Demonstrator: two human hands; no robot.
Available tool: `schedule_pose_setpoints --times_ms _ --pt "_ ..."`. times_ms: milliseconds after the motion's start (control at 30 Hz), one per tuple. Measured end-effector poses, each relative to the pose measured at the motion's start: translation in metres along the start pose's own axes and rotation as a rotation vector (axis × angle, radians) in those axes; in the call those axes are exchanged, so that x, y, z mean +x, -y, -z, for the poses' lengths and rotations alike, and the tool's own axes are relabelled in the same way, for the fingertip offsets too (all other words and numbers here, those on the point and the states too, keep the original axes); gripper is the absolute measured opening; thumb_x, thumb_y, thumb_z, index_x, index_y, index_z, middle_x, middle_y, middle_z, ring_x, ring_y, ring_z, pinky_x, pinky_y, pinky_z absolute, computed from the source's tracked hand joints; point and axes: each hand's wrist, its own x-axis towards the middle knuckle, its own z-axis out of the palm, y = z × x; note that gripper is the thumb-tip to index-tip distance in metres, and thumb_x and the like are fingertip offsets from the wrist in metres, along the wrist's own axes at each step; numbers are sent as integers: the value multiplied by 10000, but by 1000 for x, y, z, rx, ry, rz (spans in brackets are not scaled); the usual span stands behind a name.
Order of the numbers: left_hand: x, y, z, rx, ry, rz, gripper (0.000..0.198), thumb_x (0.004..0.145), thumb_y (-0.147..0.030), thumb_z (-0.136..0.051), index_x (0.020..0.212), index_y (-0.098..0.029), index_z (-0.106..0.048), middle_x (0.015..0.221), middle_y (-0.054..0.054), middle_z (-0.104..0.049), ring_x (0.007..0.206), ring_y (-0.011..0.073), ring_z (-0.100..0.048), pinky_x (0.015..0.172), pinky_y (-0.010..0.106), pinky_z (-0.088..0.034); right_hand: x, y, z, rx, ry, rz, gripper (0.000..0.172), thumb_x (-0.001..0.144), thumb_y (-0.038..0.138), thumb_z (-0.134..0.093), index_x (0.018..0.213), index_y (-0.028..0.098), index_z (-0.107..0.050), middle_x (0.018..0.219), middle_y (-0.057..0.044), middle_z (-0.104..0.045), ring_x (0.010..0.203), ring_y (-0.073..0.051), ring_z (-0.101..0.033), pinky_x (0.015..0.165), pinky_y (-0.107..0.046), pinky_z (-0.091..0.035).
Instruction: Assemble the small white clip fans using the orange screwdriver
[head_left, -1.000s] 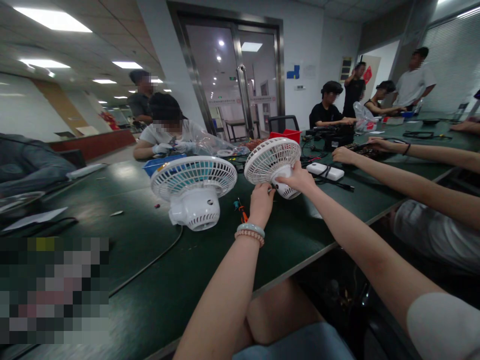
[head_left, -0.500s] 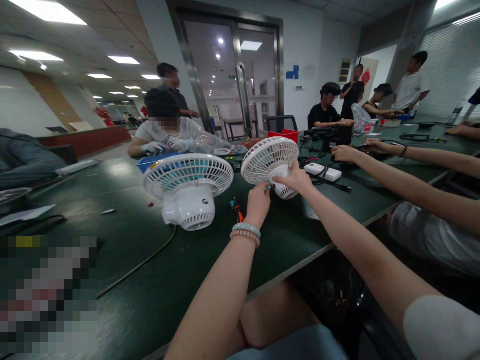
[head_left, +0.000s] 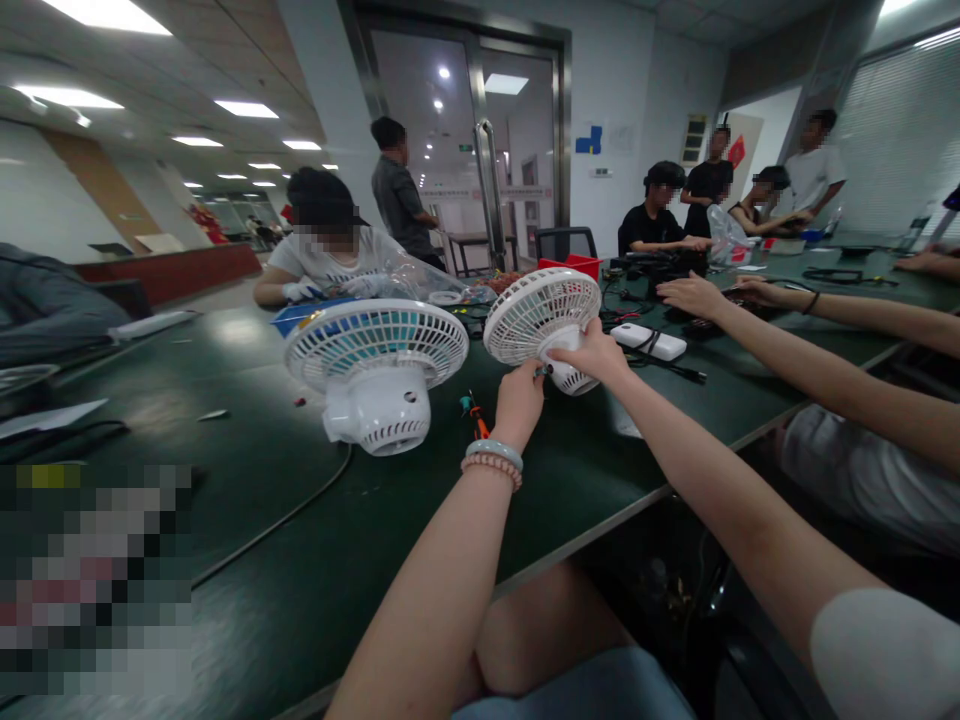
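A small white fan head [head_left: 537, 313] stands tilted on the dark green table [head_left: 315, 560]. My right hand [head_left: 592, 353] is closed round its rear motor housing. My left hand [head_left: 520, 396], with two bead bracelets at the wrist, is pinched on a small tool whose tip touches the housing; the tool is mostly hidden. A second, larger white fan head [head_left: 376, 370] with blue blades lies grille-up to the left, untouched. An orange-handled screwdriver [head_left: 474, 413] lies between the two fans.
A white power bank [head_left: 649, 342] with a black cable lies right of the fan. A co-worker's arms [head_left: 810, 325] reach across the table on the right. Other people sit and stand around the far side. A cable [head_left: 277, 525] crosses the table front.
My hands and the small fan stay almost still. The co-worker's hand on the right has lifted a little. A standing person behind has walked right, towards the glass door.
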Motion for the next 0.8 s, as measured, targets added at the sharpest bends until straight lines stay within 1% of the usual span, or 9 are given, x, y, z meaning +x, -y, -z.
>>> schedule_pose_setpoints --times_ms 133,233,467,533,700,800 --pt "0 0 1 20 21 8 212 835 -180 -451 998 -189 -586 923 56 -670 844 169 -616 791 262 -447 0 0 1 11 6 5 880 533 729 -566 1175 172 -336 1104 -175 -587 1013 -333 -569 802 -428 -441" --pt "0 0 1 31 27 20 223 835 -180 -453 1006 -187 -595 958 63 -666 875 170 -609 820 266 -445 0 0 3 16 10 0 874 523 730 -568 1163 176 -348 1108 -171 -586 1010 -337 -571 799 -431 -444" --pt "1 -4 3 74 -21 2 252 838 -188 -434 1011 -184 -616 1013 70 -628 933 162 -577 872 266 -436 0 2 3 24 17 4 879 526 708 -585 1177 172 -336 1105 -170 -586 1005 -331 -574 809 -432 -441" --pt "0 -6 4 116 -22 2 257 841 -204 -426 1011 -192 -619 1015 67 -616 929 168 -573 856 271 -443 0 2 4 22 19 1 891 527 708 -584 1189 171 -327 1110 -168 -584 1011 -332 -572 814 -431 -440" --pt "-2 -8 5 209 1 -9 257 850 -237 -404 1000 -208 -611 978 65 -597 873 180 -573 754 275 -462 0 2 5 24 29 -9 896 528 708 -582 1197 172 -320 1112 -170 -582 1019 -333 -567 816 -435 -437" --pt "-2 -8 5 206 0 -29 256 858 -242 -397 1015 -205 -595 988 65 -588 888 182 -567 754 278 -456 -1 2 5 31 33 -2 876 534 699 -585 1182 168 -331 1116 -172 -579 1026 -329 -563 820 -434 -435"
